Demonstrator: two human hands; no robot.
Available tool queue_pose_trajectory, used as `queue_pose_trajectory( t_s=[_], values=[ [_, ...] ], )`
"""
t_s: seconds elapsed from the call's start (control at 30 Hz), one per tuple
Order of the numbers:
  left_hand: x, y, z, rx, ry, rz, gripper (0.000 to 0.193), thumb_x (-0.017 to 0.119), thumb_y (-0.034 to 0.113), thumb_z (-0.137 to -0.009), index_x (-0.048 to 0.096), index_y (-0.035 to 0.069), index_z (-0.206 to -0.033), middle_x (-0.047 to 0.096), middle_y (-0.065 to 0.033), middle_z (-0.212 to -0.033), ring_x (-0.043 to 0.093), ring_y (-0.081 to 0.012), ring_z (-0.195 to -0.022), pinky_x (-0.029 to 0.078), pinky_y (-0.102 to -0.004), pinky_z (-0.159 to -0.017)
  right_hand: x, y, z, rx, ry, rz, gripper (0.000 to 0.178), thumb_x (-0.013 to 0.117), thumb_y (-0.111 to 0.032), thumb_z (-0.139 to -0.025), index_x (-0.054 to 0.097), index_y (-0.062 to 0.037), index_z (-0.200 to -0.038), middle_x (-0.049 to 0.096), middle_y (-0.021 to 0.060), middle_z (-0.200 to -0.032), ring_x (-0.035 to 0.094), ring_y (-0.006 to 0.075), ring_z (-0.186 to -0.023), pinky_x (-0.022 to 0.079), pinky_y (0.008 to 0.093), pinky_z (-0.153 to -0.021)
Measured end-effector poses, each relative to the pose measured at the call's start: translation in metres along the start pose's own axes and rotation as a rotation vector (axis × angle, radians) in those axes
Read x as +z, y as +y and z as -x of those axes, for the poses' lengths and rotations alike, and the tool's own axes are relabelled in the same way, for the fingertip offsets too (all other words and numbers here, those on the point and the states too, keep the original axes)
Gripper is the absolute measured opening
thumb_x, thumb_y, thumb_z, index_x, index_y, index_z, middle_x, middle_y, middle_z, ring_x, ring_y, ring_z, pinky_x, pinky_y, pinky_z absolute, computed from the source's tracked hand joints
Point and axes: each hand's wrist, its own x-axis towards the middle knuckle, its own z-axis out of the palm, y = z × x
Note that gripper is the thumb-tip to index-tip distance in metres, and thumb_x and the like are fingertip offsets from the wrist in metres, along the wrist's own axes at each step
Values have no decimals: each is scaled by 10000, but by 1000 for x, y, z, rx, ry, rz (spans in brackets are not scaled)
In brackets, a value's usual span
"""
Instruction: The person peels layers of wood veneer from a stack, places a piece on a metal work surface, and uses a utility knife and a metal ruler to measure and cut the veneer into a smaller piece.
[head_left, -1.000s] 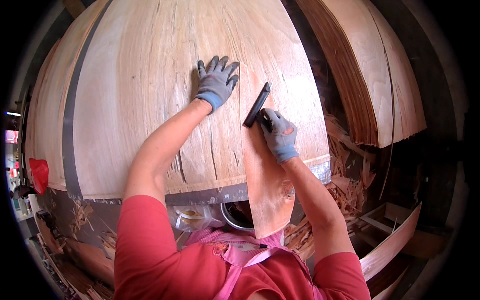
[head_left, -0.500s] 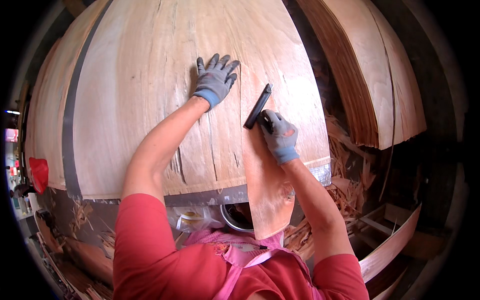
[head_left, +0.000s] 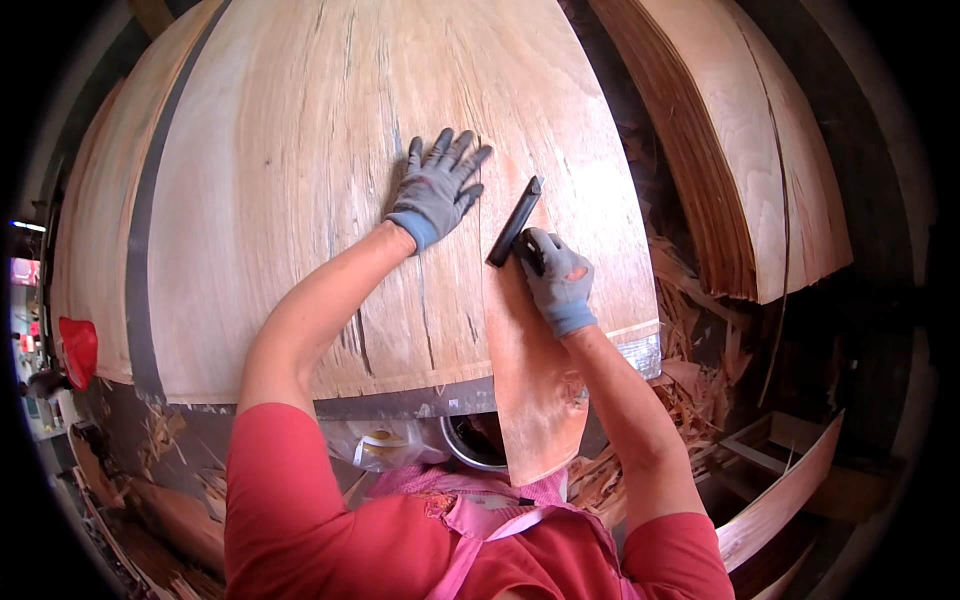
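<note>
A wide, pale wood veneer sheet (head_left: 270, 230) with dark splits lies before me. On it rests my left hand (head_left: 437, 190), in a grey glove with dark fingertips, palm down and fingers spread. My right hand (head_left: 557, 275), gloved alike, is closed round the grip of a black bar-shaped tool (head_left: 515, 222). The tool's long bar lies slantwise over a narrower, more orange veneer strip (head_left: 535, 380). The strip's near end hangs past the sheet's near edge toward my apron. My right fingers partly hide the tool's grip, and its exact kind cannot be made out.
A tall stack of veneer (head_left: 720, 150) stands at the right. Torn wood scraps (head_left: 690, 400) lie below it, beside a wooden frame (head_left: 770, 450). Under the near edge are a metal-rimmed bowl (head_left: 470, 440) and a clear plastic bag (head_left: 385, 445). Something red (head_left: 77, 352) is at the left.
My left hand has slid a little toward me, still flat with spread fingers. My right hand and the black tool have shifted slightly nearer along the orange strip.
</note>
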Motion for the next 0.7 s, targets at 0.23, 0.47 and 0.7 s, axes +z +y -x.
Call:
queue_pose_trajectory(
  t_s=[0.23,0.47,0.7],
  values=[
    [-5,14,6,127,-68,62,462,475,371,-990,477,270,-1441,441,-7,-1513,338,-248,-1432,160,-546,-1167,-3,6,1,-6,36,-115,197,694,-199,-860,632,-176,-1046,657,96,-853,652,326,-713,498,404,-603],
    [-8,12,12,110,-55,31,455,454,376,-997,475,277,-1440,451,16,-1506,349,-249,-1425,145,-558,-1169,-37,-13,12,-30,58,297,536,717,-293,-842,546,-130,-1323,533,127,-1323,470,336,-1241,348,480,-1026],
    [-3,14,10,94,-43,23,449,435,385,-1002,491,265,-1431,435,15,-1517,323,-256,-1439,130,-571,-1172,-28,3,11,27,-31,281,656,728,-323,-826,476,-128,-1400,456,147,-1415,380,348,-1338,295,488,-1082]
  ],
)
